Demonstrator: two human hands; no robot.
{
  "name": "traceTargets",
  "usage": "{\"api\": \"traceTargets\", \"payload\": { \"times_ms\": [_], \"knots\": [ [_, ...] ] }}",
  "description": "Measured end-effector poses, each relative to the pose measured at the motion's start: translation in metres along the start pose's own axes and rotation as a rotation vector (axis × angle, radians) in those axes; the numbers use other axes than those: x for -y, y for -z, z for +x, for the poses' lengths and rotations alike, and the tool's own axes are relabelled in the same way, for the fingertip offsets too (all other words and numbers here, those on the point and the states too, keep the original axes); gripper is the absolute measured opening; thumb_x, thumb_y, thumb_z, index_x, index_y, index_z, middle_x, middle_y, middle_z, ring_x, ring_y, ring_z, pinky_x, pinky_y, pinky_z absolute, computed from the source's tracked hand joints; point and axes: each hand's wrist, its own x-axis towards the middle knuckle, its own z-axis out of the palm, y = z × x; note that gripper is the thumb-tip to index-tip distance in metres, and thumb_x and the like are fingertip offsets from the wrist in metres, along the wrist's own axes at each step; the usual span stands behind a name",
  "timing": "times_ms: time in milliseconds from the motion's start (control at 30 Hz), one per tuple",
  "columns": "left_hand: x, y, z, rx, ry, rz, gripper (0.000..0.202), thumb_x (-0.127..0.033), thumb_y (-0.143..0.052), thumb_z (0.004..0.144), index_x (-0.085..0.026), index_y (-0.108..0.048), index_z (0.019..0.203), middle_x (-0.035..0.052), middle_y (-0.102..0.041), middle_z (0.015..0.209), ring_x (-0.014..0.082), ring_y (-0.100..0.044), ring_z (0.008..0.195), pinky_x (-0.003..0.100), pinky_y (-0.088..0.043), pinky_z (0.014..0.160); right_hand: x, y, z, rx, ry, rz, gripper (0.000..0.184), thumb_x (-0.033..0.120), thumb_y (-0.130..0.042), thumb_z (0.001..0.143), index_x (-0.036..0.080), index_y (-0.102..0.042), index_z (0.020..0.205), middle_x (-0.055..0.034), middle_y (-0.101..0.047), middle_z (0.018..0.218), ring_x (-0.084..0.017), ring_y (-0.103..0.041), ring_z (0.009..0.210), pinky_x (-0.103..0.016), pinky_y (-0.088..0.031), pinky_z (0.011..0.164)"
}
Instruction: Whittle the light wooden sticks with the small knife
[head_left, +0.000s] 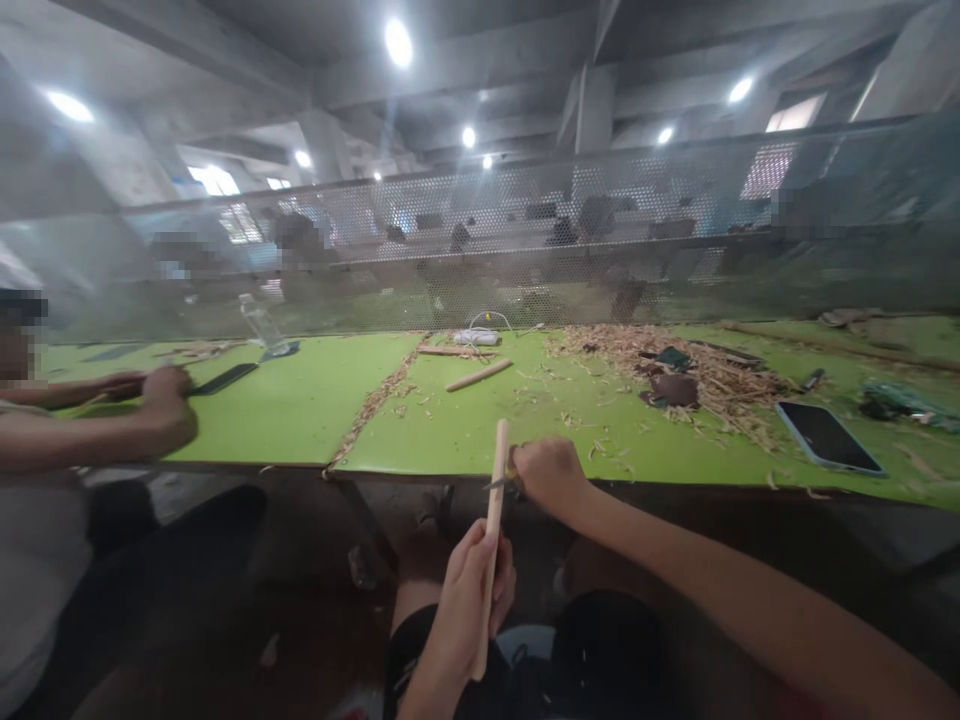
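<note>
On my feed, left hand (471,578) fingers wrap wooden stick (493,514); right hand (551,473) clenches small blade (496,485), crossing stick beyond left fingers.

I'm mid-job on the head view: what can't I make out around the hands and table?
Head view, all:
Bladed tool: its grip is mostly hidden by the right hand.
Wooden stick: cut depth is too small and blurred to judge.
Left hand: palm partly hidden behind the stick.
Co-worker: cut off by the left edge.
Beyond the perforated screen: blurred by its mesh.
</note>
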Motion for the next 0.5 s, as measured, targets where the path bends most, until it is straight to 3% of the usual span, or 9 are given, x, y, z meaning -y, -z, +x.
{"api": "traceTargets", "payload": {
  "times_ms": [100,300,500],
  "knots": [
    [0.003,0.002,0.003,0.036,0.008,-0.018,0.057,-0.074,-0.075,0.08,-0.025,-0.046,0.082,-0.0119,-0.04,0.053,0.0052,-0.029,0.034,0.02,-0.021,0.034,0.003,0.001,-0.005,-0.016,-0.007,-0.016,0.028,0.014,-0.058,0.101,0.019,-0.085,0.102,-0.0153,-0.083,0.088,-0.028,-0.082,0.085,-0.032,-0.051,0.07],
    [0.008,0.006,0.006,-0.052,0.013,-0.02,0.059,-0.075,-0.077,0.082,-0.025,-0.044,0.085,-0.0119,-0.042,0.056,0.0054,-0.033,0.037,0.019,-0.02,0.036,-0.001,0.008,0.005,-0.01,0.002,-0.085,0.028,0.006,-0.056,0.1,0.012,-0.084,0.103,-0.02,-0.083,0.091,-0.028,-0.083,0.088,-0.032,-0.053,0.075],
    [0.001,0.002,0.003,-0.108,-0.026,0.068,0.058,-0.075,-0.075,0.085,-0.025,-0.046,0.085,-0.0115,-0.043,0.055,0.0061,-0.036,0.039,0.017,-0.022,0.037,0.001,0.009,0.018,0.012,-0.043,-0.117,0.033,0.003,-0.051,0.1,0.008,-0.083,0.101,-0.022,-0.082,0.09,-0.032,-0.083,0.091,-0.034,-0.056,0.076]
  ]
}}
